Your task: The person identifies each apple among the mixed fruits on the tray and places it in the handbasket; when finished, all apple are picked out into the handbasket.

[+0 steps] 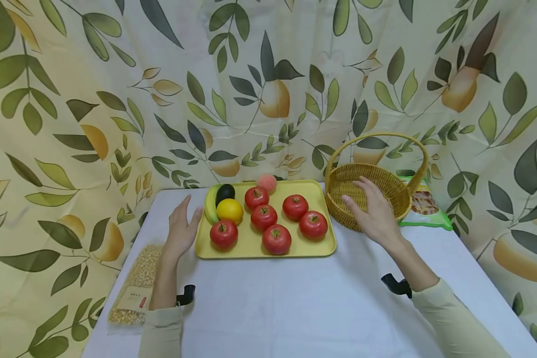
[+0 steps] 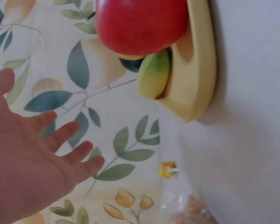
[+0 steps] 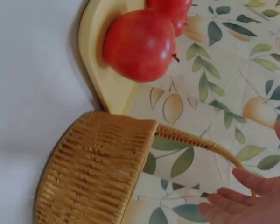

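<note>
Basket [image 1: 337, 211]: at about half past 2 from the tray, handle [image 1: 377, 134] arched up. I cannot tell whether its side touches the tray.

Right grip [image 1: 377, 215]: over the basket, fingers loose and extended toward 11 o'clock, grasping nothing. The right wrist feed puts the fingers by the handle; contact cannot be confirmed.

Tray [image 1: 304, 246]: nearest thing to the left grip [image 1: 181, 231], which is at 9 o'clock of it, fingers spread and released, holding nothing.

Contents: six apples [image 1: 276, 239], from tray centre round to 8 o'clock. Lemon [image 1: 229, 211], avocado [image 1: 225, 192] and banana [image 1: 210, 205] bunched toward 10 o'clock; peach [image 1: 266, 183] at the 12 o'clock rim. All the fruit I can make out is at the tray.

Step in hand, my reading: approach, both sides poised, no grasp made. Next move, as I judge it: I would bring the right fingers round the handle or rim, left keeping off the fruit meanwhile; if fruit comes first, the 3 o'clock apple is nearest the basket.

Outward on the counter [image 1: 268, 303]: grain bag [image 1: 138, 278] at 8 o'clock of the tray, partly behind the left forearm; green packet [image 1: 425, 206] at 3 o'clock of the basket. Leaf-print cloth [image 1: 268, 59] behind.
</note>
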Demonstrator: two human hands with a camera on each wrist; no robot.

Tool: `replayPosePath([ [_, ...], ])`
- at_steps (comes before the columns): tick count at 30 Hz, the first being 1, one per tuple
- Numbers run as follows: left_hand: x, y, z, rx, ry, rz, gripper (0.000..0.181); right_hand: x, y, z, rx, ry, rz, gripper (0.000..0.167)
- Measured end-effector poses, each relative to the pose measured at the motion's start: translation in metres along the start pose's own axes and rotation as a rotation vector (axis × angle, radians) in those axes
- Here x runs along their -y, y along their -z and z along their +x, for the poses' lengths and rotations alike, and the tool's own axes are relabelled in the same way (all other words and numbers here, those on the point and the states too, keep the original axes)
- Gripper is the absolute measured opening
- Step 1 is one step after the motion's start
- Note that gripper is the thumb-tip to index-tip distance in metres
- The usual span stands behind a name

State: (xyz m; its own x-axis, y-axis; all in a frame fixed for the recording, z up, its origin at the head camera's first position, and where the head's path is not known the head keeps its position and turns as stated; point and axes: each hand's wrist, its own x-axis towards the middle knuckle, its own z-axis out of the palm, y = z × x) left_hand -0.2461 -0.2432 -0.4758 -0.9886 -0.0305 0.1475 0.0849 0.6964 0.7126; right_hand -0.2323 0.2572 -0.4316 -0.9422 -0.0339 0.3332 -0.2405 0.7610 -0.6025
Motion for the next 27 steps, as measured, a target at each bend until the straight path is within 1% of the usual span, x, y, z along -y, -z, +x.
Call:
replayPosePath([
  [3, 0.000, -0.002, -0.002, -0.021, 0.022, -0.053, 0.073, 0.003, -0.002, -0.001, -0.005, -0.014, 0.038, 0.071],
  [8, 0.003, -0.006, -0.004, -0.041, 0.068, -0.168, 0.074, 0.009, -0.008, -0.002, -0.035, -0.023, 0.138, 0.058],
  [10, 0.005, -0.009, -0.004, -0.042, 0.086, -0.216, 0.074, 0.011, -0.011, -0.003, -0.039, -0.028, 0.194, 0.054],
  [13, 0.009, -0.013, -0.005, -0.033, 0.120, -0.274, 0.074, 0.012, -0.015, -0.004, -0.024, -0.040, 0.260, 0.049],
  [16, 0.012, -0.016, -0.005, -0.030, 0.158, -0.310, 0.074, 0.014, -0.020, -0.005, 0.014, -0.056, 0.297, 0.047],
  [19, 0.015, -0.018, -0.004, -0.055, 0.198, -0.347, 0.071, 0.016, -0.025, -0.007, 0.061, -0.075, 0.320, 0.046],
  [22, 0.018, -0.022, -0.004, -0.078, 0.237, -0.426, 0.065, 0.016, -0.032, -0.009, 0.124, -0.098, 0.360, 0.047],
  [24, 0.020, -0.024, -0.004, -0.075, 0.262, -0.468, 0.062, 0.017, -0.037, -0.010, 0.160, -0.114, 0.378, 0.048],
  [27, 0.020, -0.029, -0.004, -0.056, 0.290, -0.492, 0.062, 0.016, -0.043, -0.011, 0.217, -0.138, 0.378, 0.049],
])
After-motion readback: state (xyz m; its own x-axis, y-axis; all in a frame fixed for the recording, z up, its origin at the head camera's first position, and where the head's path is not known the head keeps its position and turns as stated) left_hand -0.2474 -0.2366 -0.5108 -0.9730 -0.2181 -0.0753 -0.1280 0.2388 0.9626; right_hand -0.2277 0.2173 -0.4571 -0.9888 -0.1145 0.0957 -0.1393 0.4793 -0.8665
